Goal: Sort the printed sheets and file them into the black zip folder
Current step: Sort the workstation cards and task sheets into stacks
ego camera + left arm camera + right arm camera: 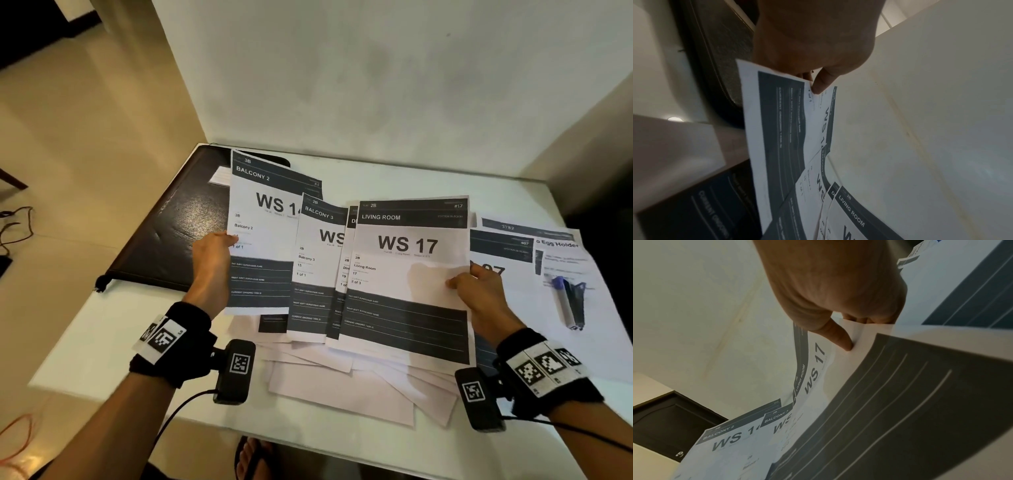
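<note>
Head view looks down from above; wrist views sit close (sharing the sheets [407, 274])

I see a white table [102, 342] pushed against a pale wall [342, 68]. Near its right edge a blue-capped marker [563, 301] lies beside a dark clip [579, 301]. Cables [17, 219] trail over the tiled floor [85, 137] off the left edge.

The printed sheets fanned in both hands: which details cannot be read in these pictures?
- White Balcony 3 sheet: WS number, head view, covered by the neighbouring sheets.
- Third sheet: title after "D", covered by white Living Room sheet.
- Small form lines: blurred in all views.
</note>
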